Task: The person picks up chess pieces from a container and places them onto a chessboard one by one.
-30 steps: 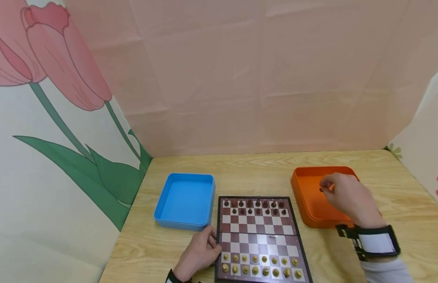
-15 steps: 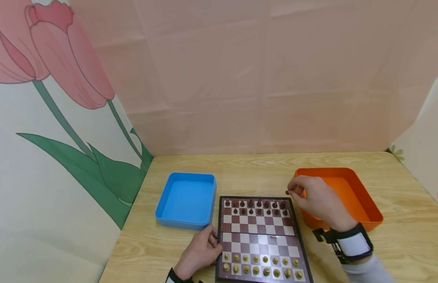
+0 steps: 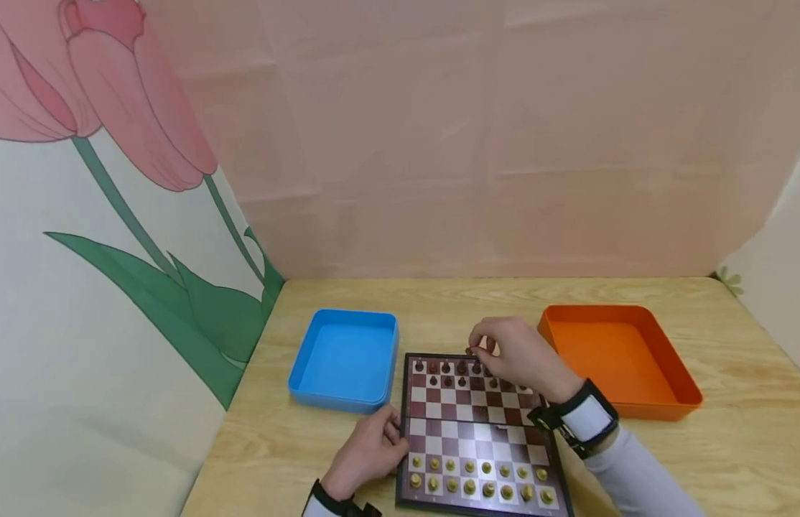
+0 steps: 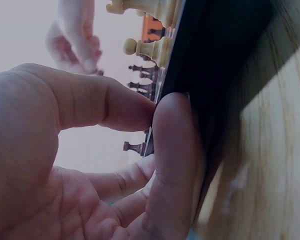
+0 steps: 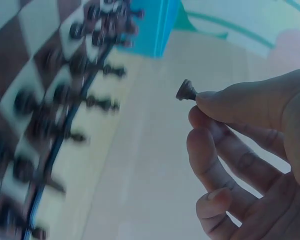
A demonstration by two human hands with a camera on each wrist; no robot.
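Observation:
A small chessboard [image 3: 477, 431] lies on the wooden table, with dark pieces [image 3: 447, 373] along its far rows and light pieces [image 3: 477, 482] along the near rows. My left hand [image 3: 393, 432] pinches the board's left edge between thumb and fingers [image 4: 172, 145]. My right hand [image 3: 479, 347] hovers over the far edge of the board and pinches one dark chess piece [image 5: 186, 91] between thumb and forefinger. That piece shows in the head view as a dark speck [image 3: 470, 350] at the fingertips.
A blue tray [image 3: 345, 357] sits left of the board and an orange tray [image 3: 622, 359] sits right of it; nothing shows inside either. Pink and floral panels wall in the table at the back and both sides.
My right hand has moved left from over the orange tray to above the board's far row, carrying the dark piece. The left hand has stayed on the board's edge.

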